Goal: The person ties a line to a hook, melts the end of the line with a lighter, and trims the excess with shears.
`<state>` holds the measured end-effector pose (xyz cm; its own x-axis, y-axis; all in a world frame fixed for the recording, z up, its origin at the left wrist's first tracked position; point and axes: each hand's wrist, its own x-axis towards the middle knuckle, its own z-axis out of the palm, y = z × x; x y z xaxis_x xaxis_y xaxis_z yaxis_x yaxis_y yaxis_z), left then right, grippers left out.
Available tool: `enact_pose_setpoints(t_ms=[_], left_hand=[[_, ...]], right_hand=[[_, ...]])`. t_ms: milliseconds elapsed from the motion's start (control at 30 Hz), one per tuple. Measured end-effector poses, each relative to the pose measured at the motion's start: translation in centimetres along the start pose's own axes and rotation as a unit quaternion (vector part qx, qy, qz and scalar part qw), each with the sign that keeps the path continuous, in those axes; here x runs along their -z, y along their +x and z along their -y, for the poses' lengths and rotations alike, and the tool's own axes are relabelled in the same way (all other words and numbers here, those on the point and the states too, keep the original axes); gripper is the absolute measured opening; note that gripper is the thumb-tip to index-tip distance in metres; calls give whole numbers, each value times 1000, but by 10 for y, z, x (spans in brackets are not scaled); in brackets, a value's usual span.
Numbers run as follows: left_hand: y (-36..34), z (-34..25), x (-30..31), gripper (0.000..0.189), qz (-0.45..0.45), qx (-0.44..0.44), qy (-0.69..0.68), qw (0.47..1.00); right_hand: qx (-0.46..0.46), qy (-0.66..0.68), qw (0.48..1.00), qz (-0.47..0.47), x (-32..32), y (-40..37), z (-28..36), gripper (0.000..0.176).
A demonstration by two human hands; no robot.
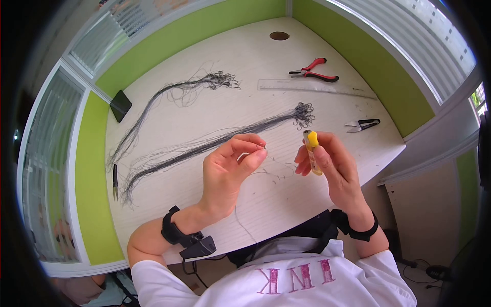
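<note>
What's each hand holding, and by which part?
Left hand pinches a thin line near its end, between thumb and forefinger; right hand grips the yellow-capped lighter by its lower body.

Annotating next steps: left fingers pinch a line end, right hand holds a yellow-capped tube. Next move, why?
Probably bring the yellow-capped tube in the right hand across to the line end pinched by the left hand: both are level, but a gap separates them.
</note>
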<state>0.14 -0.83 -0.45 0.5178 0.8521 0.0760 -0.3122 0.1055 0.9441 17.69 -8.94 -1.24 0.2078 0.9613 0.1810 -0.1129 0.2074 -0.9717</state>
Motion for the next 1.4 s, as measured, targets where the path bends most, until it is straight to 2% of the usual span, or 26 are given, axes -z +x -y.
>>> enact_pose_setpoints(t_ms=[67,100,133,200,233,433,633,1267,1367,1400], left_hand=[[0,-2,-1,8,2,-9,7,1000],[-1,-4,-3,8,-2,-11,6,1000],[-2,-5,-3,8,-8,-13,4,1000],[-3,-5,-2,8,-11,-15,6,1000],[-3,-5,-1,9,-14,-17,4,1000],[-5,-6,0,8,-12,-10,-12,1000],[-5,-6,-1,8,-16,-9,-4,1000],[-6,-5,-1,6,10,-9,4,1000],[-6,-7,-2,7,-5,19,19,1000],[-6,-7,-2,7,-5,21,18,1000]], right_hand=[[-64,126,988,59,-14,4,0,32],[-75,85,993,26,-26,7,1,40],[-73,88,993,25,-29,8,0,40],[-171,197,965,35,-32,12,-3,50],[-204,197,959,-3,-37,13,-5,58],[-232,180,955,-39,-36,13,-10,51],[-222,201,953,-34,-43,10,-9,44],[-250,159,955,-32,-47,10,-5,45],[-230,195,953,-42,-41,11,-6,49],[-178,191,964,-43,-40,10,-8,47]])
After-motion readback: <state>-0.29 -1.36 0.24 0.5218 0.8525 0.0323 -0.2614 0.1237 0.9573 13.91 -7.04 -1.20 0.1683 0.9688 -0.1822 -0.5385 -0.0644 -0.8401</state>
